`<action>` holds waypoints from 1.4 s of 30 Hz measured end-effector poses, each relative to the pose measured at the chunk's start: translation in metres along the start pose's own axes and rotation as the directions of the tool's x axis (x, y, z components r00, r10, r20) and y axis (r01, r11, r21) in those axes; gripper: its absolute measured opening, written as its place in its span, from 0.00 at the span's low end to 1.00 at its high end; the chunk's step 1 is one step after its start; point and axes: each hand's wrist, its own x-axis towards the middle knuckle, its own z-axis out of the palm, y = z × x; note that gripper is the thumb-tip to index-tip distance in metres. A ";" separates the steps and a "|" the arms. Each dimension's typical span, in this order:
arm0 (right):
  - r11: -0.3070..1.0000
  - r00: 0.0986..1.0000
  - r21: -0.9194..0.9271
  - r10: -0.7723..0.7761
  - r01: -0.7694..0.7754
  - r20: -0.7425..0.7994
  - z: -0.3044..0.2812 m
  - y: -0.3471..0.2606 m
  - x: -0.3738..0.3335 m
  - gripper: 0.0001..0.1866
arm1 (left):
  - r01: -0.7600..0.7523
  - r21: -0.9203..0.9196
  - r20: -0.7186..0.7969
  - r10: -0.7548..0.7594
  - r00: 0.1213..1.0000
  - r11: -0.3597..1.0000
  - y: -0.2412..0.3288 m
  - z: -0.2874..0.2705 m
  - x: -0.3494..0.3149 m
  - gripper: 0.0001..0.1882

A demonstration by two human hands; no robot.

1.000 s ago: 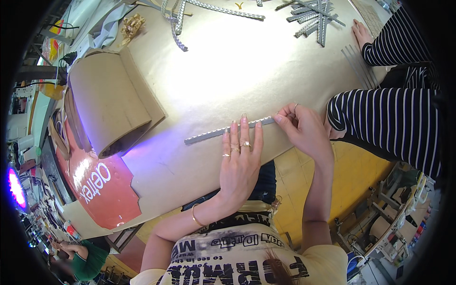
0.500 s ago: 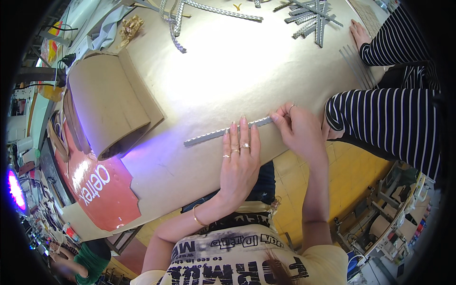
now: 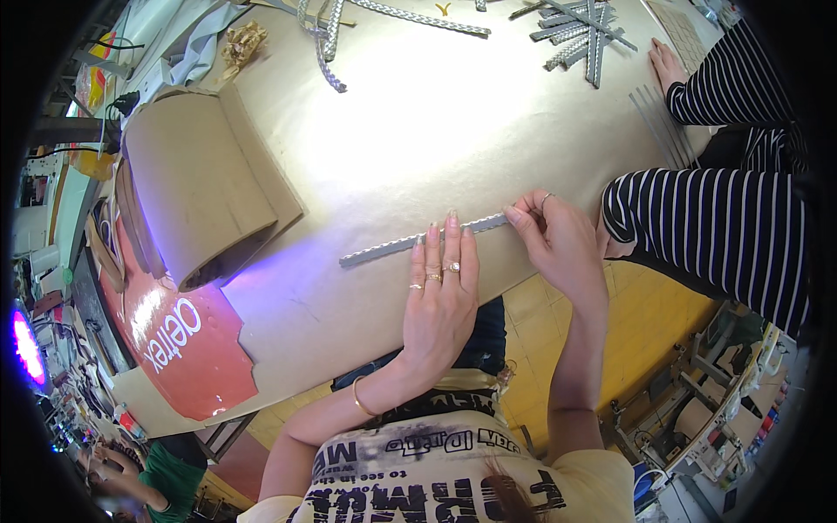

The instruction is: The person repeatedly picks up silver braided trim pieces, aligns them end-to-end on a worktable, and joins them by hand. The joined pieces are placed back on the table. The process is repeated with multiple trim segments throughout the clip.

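A narrow grey strip with a silvery braid along its edge (image 3: pixel 379 250) lies slightly slanted on the brown paper-covered table (image 3: pixel 323 331) in front of me. My left hand (image 3: pixel 442 305) lies flat across its middle, fingers stretched out and pressing it down. At the strip's right end, my right hand (image 3: pixel 562 253) pinches the tip between thumb and fingers. The part of the strip under my left fingers is hidden.
A curved brown cardboard piece (image 3: pixel 196 183) stands at the left, near a red sheet (image 3: pixel 187 357). Braided cords (image 3: pixel 418 19) and a pile of cut strips (image 3: pixel 584 37) lie at the far side. Close on my right are another person's striped sleeve (image 3: pixel 715 209) and hand (image 3: pixel 667 65).
The whole view has shifted very slightly. My left hand stays flat on the strip, and my right fingers stay at its right end with a small change of pose.
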 end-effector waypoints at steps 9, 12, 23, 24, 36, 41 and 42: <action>0.997 0.997 -0.035 -0.068 0.067 -0.037 0.006 0.007 0.001 0.12 | 0.015 0.052 -0.002 -0.015 1.000 0.999 0.003 -0.001 0.002 0.31; 0.996 0.995 -0.050 -0.083 0.080 -0.057 0.008 0.009 0.001 0.12 | 0.012 0.088 0.010 -0.013 1.000 0.996 0.004 -0.001 0.002 0.31; 0.989 0.988 -0.103 -0.116 0.106 -0.098 0.015 0.010 0.002 0.12 | -0.032 0.256 0.035 0.024 0.999 0.966 0.006 -0.005 0.005 0.27; 0.992 0.992 -0.096 -0.094 0.085 -0.089 0.015 0.010 0.001 0.12 | -0.032 0.262 0.031 0.025 0.999 0.965 0.007 -0.005 0.006 0.26; 0.988 0.990 0.155 -0.004 0.026 -0.143 0.009 0.013 -0.012 0.11 | -0.008 0.284 -0.014 0.013 1.000 0.959 0.015 -0.003 0.012 0.28; 0.987 0.994 0.161 0.017 0.001 -0.109 0.007 0.015 -0.011 0.11 | -0.013 0.293 -0.004 0.015 1.000 0.956 0.015 -0.003 0.012 0.27; 0.990 0.995 0.141 0.023 -0.008 -0.102 0.008 0.015 -0.011 0.11 | -0.012 0.295 -0.006 0.014 1.000 0.955 0.015 -0.003 0.012 0.27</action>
